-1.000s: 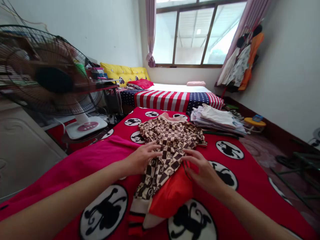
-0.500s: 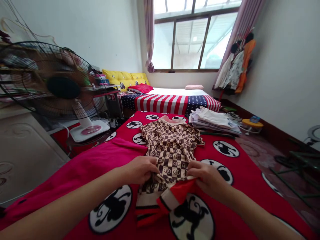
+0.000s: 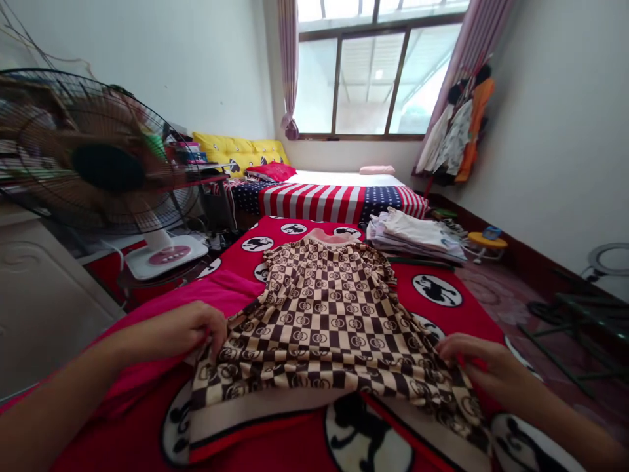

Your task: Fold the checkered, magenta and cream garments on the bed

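A brown-and-cream checkered shirt [image 3: 324, 314] lies spread on the red blanket [image 3: 132, 432], its pink collar pointing away from me. Its lower part is stretched wide between my hands, and a beige, black and red band edges the bottom. My left hand [image 3: 199, 328] is closed on the shirt's left side near the hem. On the opposite side, my right hand [image 3: 474, 360] pinches the fabric. To the left, beside my left forearm, a magenta cloth [image 3: 216, 292] is spread out.
A stack of folded white clothes [image 3: 415, 236] sits at the far right of the blanket. At the left stands a fan [image 3: 164, 252]. Behind is a bed with a striped cover [image 3: 314, 202]; a green metal frame [image 3: 570, 341] stands on the right.
My hands have moved apart, left and right, pulling the shirt's lower part wide. The bunched hem now lies opened out. The view has shifted slightly.
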A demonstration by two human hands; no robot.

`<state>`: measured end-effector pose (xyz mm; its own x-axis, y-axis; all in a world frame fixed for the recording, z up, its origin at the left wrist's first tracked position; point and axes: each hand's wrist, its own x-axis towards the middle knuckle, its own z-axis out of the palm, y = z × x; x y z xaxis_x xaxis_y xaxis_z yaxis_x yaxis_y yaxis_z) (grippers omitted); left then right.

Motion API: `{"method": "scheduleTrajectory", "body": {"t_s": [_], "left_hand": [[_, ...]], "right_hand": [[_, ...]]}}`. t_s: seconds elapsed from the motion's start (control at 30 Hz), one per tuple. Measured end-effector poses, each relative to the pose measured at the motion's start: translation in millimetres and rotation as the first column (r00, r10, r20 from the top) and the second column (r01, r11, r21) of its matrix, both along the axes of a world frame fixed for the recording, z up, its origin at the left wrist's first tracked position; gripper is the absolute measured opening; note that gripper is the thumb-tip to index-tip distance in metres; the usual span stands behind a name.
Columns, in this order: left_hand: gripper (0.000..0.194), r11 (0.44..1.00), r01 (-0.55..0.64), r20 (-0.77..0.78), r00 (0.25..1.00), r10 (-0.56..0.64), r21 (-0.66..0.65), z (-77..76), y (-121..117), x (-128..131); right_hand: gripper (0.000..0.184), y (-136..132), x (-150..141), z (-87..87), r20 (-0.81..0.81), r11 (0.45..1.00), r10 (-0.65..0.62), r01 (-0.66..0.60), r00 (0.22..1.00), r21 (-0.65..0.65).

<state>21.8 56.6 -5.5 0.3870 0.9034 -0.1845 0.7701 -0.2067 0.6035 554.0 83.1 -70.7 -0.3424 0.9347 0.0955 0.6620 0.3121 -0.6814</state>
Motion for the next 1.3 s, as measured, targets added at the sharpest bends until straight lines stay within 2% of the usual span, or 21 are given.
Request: {"method": "scheduleTrajectory", "body": {"t_s": [0.1, 0.17, 0.27, 0.33, 0.43, 0.53, 0.6, 0.63, 0.7, 0.77, 0.8, 0.87, 0.9, 0.93, 0.97, 1.0, 1.03, 1.1, 1.13, 1.2, 1.3], "left_hand": [[0.03, 0.972, -0.098, -0.059, 0.992, 0.113, 0.214, 13.5, 28.9, 35.7], [0.034, 0.949, -0.103, -0.026, 0.993, 0.116, 0.299, 7.0, 48.2, 76.3], [0.043, 0.935, 0.038, -0.043, 0.999, -0.024, 0.354, -26.6, 69.4, 137.2], [0.056, 0.929, 0.033, -0.126, 0.992, 0.014, 0.368, -55.3, 77.4, 162.8], [0.063, 0.921, 0.016, -0.19, 0.98, 0.063, 0.388, -89.5, 81.4, 173.4], [0.062, 0.906, 0.024, -0.192, 0.979, 0.064, 0.423, -105.0, 80.3, 168.0], [0.063, 0.898, 0.021, -0.184, 0.981, 0.067, 0.439, -108.3, 80.0, 165.5], [0.063, 0.895, 0.017, -0.179, 0.981, 0.07, 0.446, -109.0, 80.3, 165.2], [0.063, 0.893, 0.01, -0.169, 0.983, 0.074, 0.45, -109.5, 81.2, 166.1], [0.064, 0.898, 0.01, -0.165, 0.984, 0.069, 0.439, -109.2, 81.7, 167.5], [0.064, 0.902, 0.012, -0.164, 0.984, 0.066, 0.431, -108.8, 81.7, 168.0], [0.065, 0.91, 0.011, -0.164, 0.985, 0.062, 0.413, -107.6, 81.1, 168.3], [0.065, 0.913, 0.011, -0.162, 0.985, 0.06, 0.408, -107.1, 80.6, 168.3], [0.065, 0.914, 0.01, -0.159, 0.985, 0.06, 0.406, -106.8, 80.1, 168.3], [0.065, 0.913, 0.009, -0.156, 0.986, 0.06, 0.407, -106.7, 79.6, 168.3], [0.065, 0.912, 0.008, -0.153, 0.986, 0.06, 0.409, -106.8, 79.3, 168.4], [0.065, 0.911, 0.006, -0.15, 0.987, 0.061, 0.413, -107.1, 78.9, 168.5], [0.064, 0.908, -0.001, -0.146, 0.987, 0.068, 0.42, -107.8, 78.4, 168.8], [0.064, 0.907, -0.004, -0.144, 0.987, 0.071, 0.42, -108.1, 78.2, 169.0], [0.065, 0.909, -0.009, -0.137, 0.988, 0.073, 0.417, -108.0, 77.8, 169.1], [0.065, 0.914, -0.014, -0.118, 0.991, 0.067, 0.406, -106.9, 77.0, 168.8]], "right_hand": [[0.023, 40.5, -17.0, 5.3, -0.144, 0.965, -0.257, 0.245, 0.956, -0.094], [0.027, 73.4, -36.2, 4.4, -0.215, 0.903, -0.42, 0.382, 0.882, -0.195], [0.042, 120.9, -69.3, -3.2, -0.207, 0.842, -0.532, 0.49, 0.821, -0.226], [0.044, 145.8, -85.6, -9.9, -0.149, 0.846, -0.528, 0.501, 0.836, -0.183], [0.022, 168.2, -85.4, -14.2, -0.044, 0.867, -0.49, 0.482, 0.871, -0.124], [0.011, 178.2, -50.8, -1.0, 0.051, 0.859, -0.503, 0.505, 0.863, -0.085], [0.017, 183.1, -20.8, 16.1, 0.102, 0.811, -0.582, 0.586, 0.807, -0.006], [0.021, 185.2, -8.9, 24.6, 0.13, 0.768, -0.639, 0.638, 0.759, 0.054], [0.037, 187.1, 1.2, 35.6, 0.132, 0.689, -0.723, 0.69, 0.679, 0.222], [0.047, 184.5, -8.7, 33.6, 0.099, 0.668, -0.718, 0.643, 0.689, 0.374], [0.048, 181.8, -18.8, 27.4, 0.09, 0.697, -0.666, 0.575, 0.741, 0.428], [0.048, 175.9, -40.8, 7.8, 0.174, 0.844, -0.401, 0.288, 0.9, 0.453], [0.048, 173.8, -49.6, -3.0, 0.257, 0.904, -0.22, 0.097, 0.941, 0.417], [0.049, 173.1, -55.9, -12.4, 0.341, 0.93, -0.073, -0.059, 0.937, 0.363], [0.049, 174.1, -59.9, -19.2, 0.417, 0.94, 0.003, -0.146, 0.909, 0.31], [0.048, 176.9, -62.7, -22.7, 0.484, 0.95, -0.005, -0.146, 0.875, 0.274], [0.046, 181.5, -65.4, -22.5, 0.539, 0.96, -0.094, -0.067, 0.837, 0.272], [0.041, 194.4, -76.3, -12.7, 0.609, 0.935, -0.304, 0.106, 0.732, 0.339], [0.039, 201.9, -86.1, -4.8, 0.625, 0.916, -0.359, 0.132, 0.693, 0.379], [0.035, 217.8, -114.4, 10.9, 0.598, 0.888, -0.383, 0.103, 0.704, 0.448], [0.031, 244.5, -165.5, 21.9, 0.495, 0.873, -0.326, 0.056, 0.805, 0.485]]}}
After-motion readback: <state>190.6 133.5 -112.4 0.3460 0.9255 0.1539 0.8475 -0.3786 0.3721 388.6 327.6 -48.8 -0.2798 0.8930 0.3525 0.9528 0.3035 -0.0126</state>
